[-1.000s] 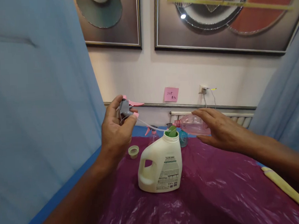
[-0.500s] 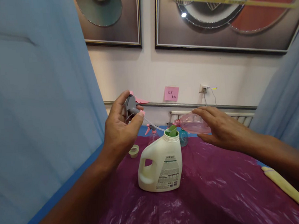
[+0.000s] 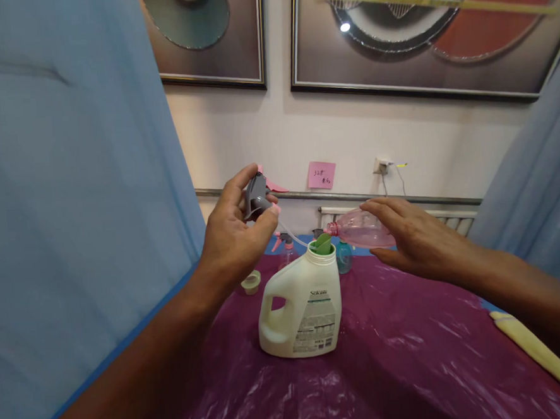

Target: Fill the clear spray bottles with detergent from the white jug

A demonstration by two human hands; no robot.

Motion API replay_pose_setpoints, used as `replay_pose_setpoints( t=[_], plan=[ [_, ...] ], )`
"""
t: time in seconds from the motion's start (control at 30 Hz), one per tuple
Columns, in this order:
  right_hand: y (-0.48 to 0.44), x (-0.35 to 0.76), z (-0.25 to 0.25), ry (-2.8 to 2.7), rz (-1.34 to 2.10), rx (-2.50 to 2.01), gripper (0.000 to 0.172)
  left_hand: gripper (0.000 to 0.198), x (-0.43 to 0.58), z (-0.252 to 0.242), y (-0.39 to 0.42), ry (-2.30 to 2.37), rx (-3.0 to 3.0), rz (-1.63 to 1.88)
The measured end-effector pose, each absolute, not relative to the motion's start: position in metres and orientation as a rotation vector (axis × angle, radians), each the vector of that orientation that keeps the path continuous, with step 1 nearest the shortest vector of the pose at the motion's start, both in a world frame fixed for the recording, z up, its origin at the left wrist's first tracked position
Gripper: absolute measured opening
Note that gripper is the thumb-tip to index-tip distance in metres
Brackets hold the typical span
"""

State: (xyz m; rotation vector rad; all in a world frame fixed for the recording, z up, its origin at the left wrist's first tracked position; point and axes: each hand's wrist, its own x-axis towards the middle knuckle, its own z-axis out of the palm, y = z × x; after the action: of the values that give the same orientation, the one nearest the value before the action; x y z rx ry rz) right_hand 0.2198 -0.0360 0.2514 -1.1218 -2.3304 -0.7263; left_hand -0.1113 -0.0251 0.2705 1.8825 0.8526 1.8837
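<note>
We find the left hand [image 3: 232, 244] in closed grip on the sprayer head [image 3: 256, 199], centre frame; the right hand [image 3: 417, 242] grips the tilted pink bottle [image 3: 357, 230]. The head's dangling tube [image 3: 293, 234] may snag on the jug [image 3: 305, 303].

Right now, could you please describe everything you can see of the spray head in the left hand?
The spray head is grey plastic with a pink part jutting right at its top. A thin clear tube hangs from it, slanting down to the right until a green spout hides its end. It sits on no bottle and is held in the air, pinched by the fingers of the left hand.
</note>
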Motion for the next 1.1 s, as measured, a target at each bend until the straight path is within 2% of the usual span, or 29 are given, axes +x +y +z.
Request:
replay_pose_setpoints(
  t=[1.1],
  plan=[
    [-0.0348, 0.2186, 0.2579, -2.358, -0.835, -1.106, 0.068, 0.068, -0.1083, 0.2766, -0.0306, 0.904, 1.892, 1.866]
  ],
)
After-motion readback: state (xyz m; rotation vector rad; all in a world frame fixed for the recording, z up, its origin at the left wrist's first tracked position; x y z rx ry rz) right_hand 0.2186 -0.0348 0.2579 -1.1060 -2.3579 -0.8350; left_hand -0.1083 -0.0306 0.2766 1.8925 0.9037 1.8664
